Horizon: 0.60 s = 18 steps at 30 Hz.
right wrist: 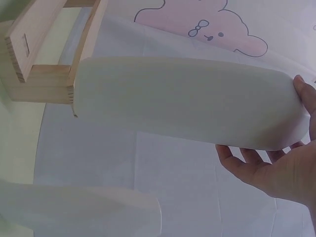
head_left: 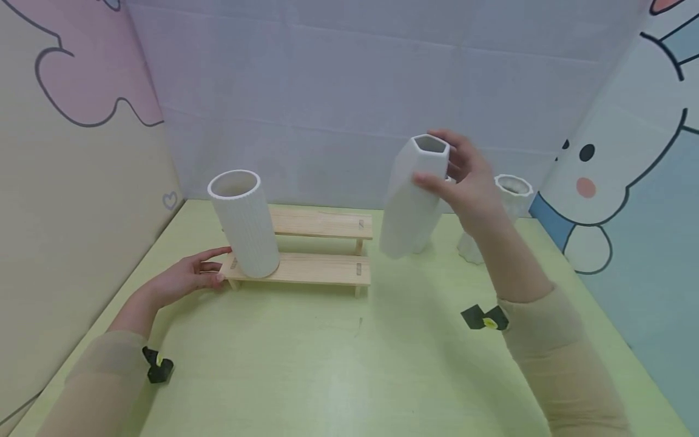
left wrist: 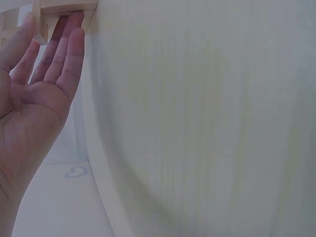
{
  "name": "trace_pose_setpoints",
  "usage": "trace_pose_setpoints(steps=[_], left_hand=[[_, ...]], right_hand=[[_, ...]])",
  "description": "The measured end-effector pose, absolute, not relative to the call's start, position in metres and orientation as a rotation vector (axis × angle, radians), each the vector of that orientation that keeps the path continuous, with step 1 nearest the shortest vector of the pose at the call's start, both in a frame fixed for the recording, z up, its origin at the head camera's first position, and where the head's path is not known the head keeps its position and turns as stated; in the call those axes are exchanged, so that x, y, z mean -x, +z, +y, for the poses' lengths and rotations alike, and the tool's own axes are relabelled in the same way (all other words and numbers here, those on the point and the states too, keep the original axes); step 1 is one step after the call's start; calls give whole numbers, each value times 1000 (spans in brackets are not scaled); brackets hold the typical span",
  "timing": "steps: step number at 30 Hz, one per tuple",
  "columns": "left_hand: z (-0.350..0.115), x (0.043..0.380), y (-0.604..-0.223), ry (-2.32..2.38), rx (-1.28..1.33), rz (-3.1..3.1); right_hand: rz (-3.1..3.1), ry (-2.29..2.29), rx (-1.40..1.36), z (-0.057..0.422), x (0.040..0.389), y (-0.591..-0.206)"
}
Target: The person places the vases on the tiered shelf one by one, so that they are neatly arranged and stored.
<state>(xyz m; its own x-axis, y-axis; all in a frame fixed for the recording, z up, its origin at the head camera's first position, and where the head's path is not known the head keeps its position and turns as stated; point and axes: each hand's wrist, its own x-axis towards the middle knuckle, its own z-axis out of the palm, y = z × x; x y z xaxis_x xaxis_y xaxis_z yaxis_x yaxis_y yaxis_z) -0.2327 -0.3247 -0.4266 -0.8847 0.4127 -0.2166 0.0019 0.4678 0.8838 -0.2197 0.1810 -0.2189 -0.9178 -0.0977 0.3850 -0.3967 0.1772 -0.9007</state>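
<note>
My right hand [head_left: 472, 182] grips a white faceted vase [head_left: 412, 200] near its top, thumb on the near side and fingers on the far side. The vase hangs tilted to the right of a two-step wooden rack [head_left: 322, 267]. In the right wrist view, its base [right wrist: 91, 89] overlaps the rack's end; I cannot tell if they touch. At the rack's left end, my left hand [head_left: 188, 279] holds the lower step, thumb in front and fingers spread behind. On that step's left part stands a white ribbed cylindrical vase [head_left: 246, 227].
A white vase with a wavy rim [head_left: 513, 185] stands at the right, partly behind my right arm. Another white vase [head_left: 430, 230] stands mostly hidden behind the held one. Walls with cartoon prints enclose the pale green table [head_left: 306, 346].
</note>
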Motion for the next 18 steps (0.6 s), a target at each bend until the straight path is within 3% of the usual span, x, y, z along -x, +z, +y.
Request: trace_pose_setpoints(steps=[18], left_hand=[[-324,233,-428,1454,-353,2290]], right_hand=[[-2192,1881,-630,138,232,-241]])
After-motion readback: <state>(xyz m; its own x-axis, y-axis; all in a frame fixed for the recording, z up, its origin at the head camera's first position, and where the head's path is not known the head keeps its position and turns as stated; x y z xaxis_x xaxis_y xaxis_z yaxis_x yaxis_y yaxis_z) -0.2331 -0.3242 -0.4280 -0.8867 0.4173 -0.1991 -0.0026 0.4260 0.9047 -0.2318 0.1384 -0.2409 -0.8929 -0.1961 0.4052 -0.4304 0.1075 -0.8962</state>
